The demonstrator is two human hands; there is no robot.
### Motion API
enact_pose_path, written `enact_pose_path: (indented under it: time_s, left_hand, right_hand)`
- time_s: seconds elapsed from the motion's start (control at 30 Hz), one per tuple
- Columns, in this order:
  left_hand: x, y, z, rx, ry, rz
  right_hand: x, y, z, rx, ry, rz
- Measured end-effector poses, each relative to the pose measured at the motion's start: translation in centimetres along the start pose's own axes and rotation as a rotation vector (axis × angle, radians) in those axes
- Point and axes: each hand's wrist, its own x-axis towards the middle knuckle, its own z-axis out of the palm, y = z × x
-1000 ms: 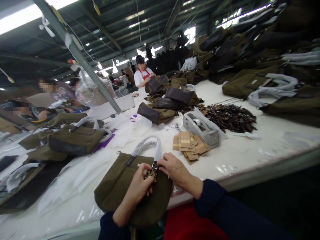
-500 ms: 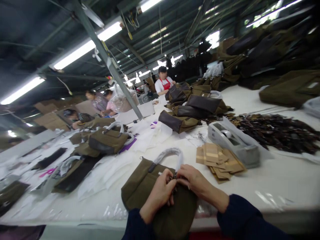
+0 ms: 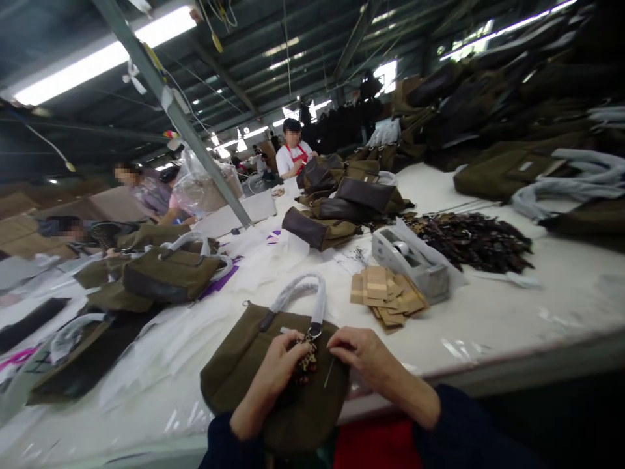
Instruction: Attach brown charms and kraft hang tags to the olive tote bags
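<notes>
An olive-green handbag (image 3: pixel 239 352) rests at the table's front edge, its looped handle (image 3: pixel 306 284) wrapped in whitish material. My left hand (image 3: pixel 279 361) lies over the bag's front and is closed on a leopard-print ornament (image 3: pixel 306 359) just below the metal ring (image 3: pixel 315 330) at the handle's base. To the right, my right hand (image 3: pixel 364 352) pinches a thin pale strand (image 3: pixel 329 372) that hangs down in front of the bag. Whether the strand is a thread or a thin tie, I cannot tell.
Brown cards (image 3: pixel 385 293) lie beside a grey tape dispenser (image 3: pixel 413 264). Behind it spreads a heap of dark pieces (image 3: pixel 481 241). More olive bags (image 3: pixel 170 273) are piled left, centre and right. Across the table a person in a red apron (image 3: pixel 295 156) works; others are at the left.
My right hand has moved away from the left hand and now holds the strand apart from the ornament. The ring and ornament have come into sight. The view has turned right.
</notes>
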Motion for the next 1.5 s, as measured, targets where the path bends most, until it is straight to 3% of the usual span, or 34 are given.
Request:
enact_pose_path:
  time_s: [0.2, 0.33, 0.53, 0.63, 0.73, 0.87, 1.5]
  left_hand:
    - [-0.4, 0.2, -0.1, -0.128, 0.009, -0.064]
    - [-0.2, 0.1, -0.6, -0.179, -0.05, -0.067]
    - [-0.2, -0.2, -0.9, -0.202, -0.064, -0.067]
    - [-0.3, -0.2, -0.7, -0.197, -0.056, -0.071]
    - [-0.5, -0.1, -0.3, -0.16, -0.067, -0.055]
    - [-0.5, 0.1, -0.2, -0.094, -0.078, -0.042]
    - [0.0, -0.6, 0.0, 0.094, -0.062, 0.093]
  right_hand:
    - [-0.5, 1.2, 0.4, -0.177, -0.092, -0.164]
    - [-0.4, 1.0, 0.4, -0.405, -0.142, -0.234]
    - [-1.2, 0.7, -0.3, -0.533, -0.185, -0.309]
    - [-1.2, 0.7, -0.5, -0.524, -0.087, -0.215]
    - [-1.1, 0.3, -0.3, -0.288, 0.045, -0.012]
    - [-1.0, -0.6, 0.4, -0.101, 0.097, 0.17]
    - [-0.2, -1.7, 1.2, -0.27, 0.073, 0.227]
